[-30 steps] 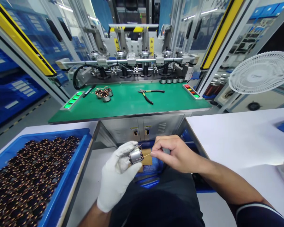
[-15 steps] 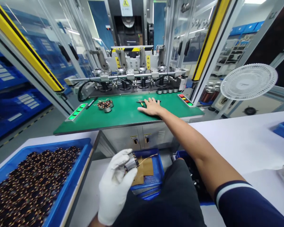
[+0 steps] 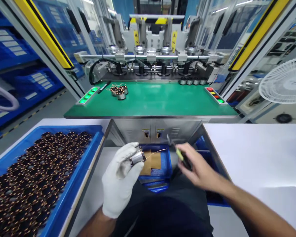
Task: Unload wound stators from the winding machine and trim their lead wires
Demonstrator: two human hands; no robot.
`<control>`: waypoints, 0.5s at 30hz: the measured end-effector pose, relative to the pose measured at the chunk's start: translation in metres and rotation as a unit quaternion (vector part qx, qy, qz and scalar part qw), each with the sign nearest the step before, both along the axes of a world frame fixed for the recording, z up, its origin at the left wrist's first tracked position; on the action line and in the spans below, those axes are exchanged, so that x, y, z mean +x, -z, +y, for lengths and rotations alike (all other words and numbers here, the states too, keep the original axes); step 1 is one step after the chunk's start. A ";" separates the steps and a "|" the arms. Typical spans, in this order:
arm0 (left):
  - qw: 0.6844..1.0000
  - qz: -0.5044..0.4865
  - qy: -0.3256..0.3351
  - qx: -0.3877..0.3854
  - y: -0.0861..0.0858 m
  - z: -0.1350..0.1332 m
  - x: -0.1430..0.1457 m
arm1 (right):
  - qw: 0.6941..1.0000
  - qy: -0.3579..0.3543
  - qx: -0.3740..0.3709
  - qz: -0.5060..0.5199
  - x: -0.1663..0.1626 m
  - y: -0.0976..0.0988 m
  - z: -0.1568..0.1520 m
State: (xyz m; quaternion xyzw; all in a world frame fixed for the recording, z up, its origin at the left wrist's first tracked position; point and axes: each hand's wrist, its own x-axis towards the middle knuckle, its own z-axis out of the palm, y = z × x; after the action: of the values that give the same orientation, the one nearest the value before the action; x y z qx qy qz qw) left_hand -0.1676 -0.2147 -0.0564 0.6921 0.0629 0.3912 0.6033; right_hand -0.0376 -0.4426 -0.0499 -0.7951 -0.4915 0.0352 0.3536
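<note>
My left hand (image 3: 122,177), in a white glove, grips a small motor stator (image 3: 137,157) between thumb and fingers. The stator has a silver cylindrical body, and a copper wire (image 3: 158,151) sticks out from its right end. My bare right hand (image 3: 196,166) is closed around the handles of a pair of cutting pliers (image 3: 179,154), blurred by motion. Their head points up and left, to the right of the wire and apart from it. On the green work surface (image 3: 158,102) lies a small cluster of stators (image 3: 120,93) with loose copper wires.
A blue tray (image 3: 95,131) full of stators stands at the left. Below my hands is a blue bin (image 3: 165,161) with brown cardboard. Several stators (image 3: 189,81) line up before the machine fixture (image 3: 151,57). Button panels (image 3: 215,96) flank the green surface. A fan (image 3: 286,80) stands right.
My right hand has picked up the pliers from the green surface and drawn them back towards the stator. My left hand still holds the stator. The view has tilted down.
</note>
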 end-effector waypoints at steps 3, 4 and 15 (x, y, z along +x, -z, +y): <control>1.000 0.005 0.004 -0.005 0.001 -0.004 0.004 | 0.979 -0.060 0.083 0.178 -0.047 0.022 -0.005; 1.000 0.005 0.005 -0.008 0.001 -0.006 0.006 | 0.968 -0.081 0.108 0.214 -0.056 0.025 -0.003; 1.000 0.012 0.011 0.007 -0.001 -0.016 0.003 | 0.943 -0.134 0.197 0.235 -0.054 0.023 0.018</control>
State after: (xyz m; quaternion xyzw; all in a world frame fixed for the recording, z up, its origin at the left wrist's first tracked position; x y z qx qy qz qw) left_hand -0.1642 -0.2307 -0.0558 0.7016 0.0593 0.3767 0.6020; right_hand -0.0919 -0.4244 -0.0731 -0.6059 -0.4934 0.1703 0.6004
